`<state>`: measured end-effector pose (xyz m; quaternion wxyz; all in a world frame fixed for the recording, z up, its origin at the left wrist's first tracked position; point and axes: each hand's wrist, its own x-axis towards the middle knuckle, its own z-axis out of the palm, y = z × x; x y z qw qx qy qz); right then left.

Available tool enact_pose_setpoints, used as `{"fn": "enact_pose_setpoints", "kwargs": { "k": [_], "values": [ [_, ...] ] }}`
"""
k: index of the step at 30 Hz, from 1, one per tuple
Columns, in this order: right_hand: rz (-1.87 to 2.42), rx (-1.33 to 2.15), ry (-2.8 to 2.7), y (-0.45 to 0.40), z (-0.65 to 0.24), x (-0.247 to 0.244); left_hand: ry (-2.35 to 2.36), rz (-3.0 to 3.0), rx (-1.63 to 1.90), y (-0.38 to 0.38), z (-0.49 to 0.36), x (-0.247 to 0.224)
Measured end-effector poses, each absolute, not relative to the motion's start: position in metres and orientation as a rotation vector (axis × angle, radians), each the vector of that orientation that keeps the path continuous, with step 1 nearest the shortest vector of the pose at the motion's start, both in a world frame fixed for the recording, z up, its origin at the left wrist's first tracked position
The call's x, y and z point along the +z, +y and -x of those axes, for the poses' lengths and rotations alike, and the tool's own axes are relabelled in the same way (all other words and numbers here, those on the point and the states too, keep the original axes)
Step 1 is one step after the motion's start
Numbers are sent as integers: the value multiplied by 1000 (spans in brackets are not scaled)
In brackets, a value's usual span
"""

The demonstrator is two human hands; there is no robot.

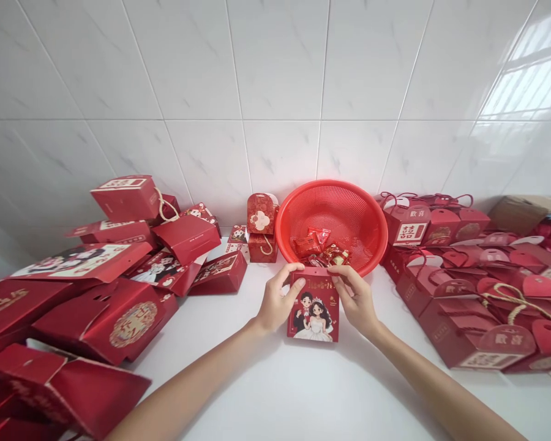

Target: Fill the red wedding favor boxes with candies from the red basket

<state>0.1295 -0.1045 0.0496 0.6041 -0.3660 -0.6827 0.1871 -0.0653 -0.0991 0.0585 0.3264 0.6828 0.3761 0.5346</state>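
Between my two hands stands a red candy box [314, 312] printed with a cartoon bride and groom, its front facing me. My left hand [279, 299] pinches its upper left edge, thumb on the front face. At the upper right corner, my right hand [354, 299] grips the same box with thumb and fingers. Just behind the box sits a red plastic basket [376, 245] with wrapped candies [319, 242] at its bottom. The back of the box is hidden from me.
Several red gift boxes [105, 318] lie in a loose pile on the left. Rows of closed red boxes [477, 324] with cord handles fill the right. Two small boxes [261, 226] stand stacked left of the basket. A tiled wall [280, 67] rises behind the white tabletop [275, 392].
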Motion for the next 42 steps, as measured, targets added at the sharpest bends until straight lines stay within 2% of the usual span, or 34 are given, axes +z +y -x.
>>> {"fn": "enact_pose_setpoints", "kwargs": {
  "k": [18, 28, 42],
  "values": [
    [906, 414, -1517, -113, -135, 55, 979, -1691, 1468, -101, 64, 54],
    [934, 870, -1449, -117, -134, 59, 946, -1535, 1313, -106, 62, 67],
    [921, 935, -1458, -120, -134, 68, 878, -1564, 1233, -107, 64, 79]
  ]
}}
